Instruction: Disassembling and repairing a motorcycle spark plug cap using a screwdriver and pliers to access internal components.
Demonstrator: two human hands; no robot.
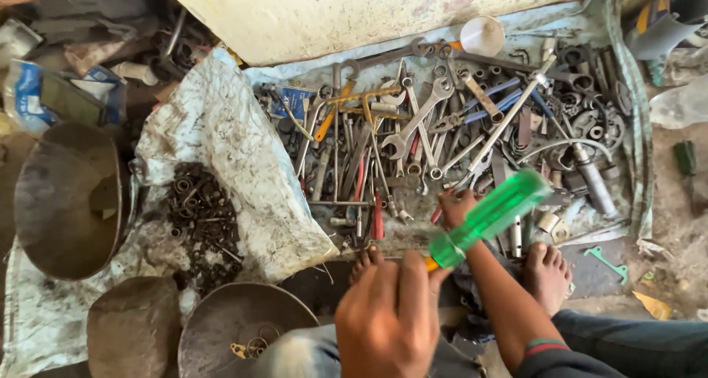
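the left hand [389, 320] is closed around a screwdriver [487, 218] with a green handle, held above the sheet's [221, 127] near edge. the right hand [455, 207] reaches into the spanners [420, 120]; its grip cannot be told.

translucent green screwdriver handle [490, 217], red-handled tool [377, 221]
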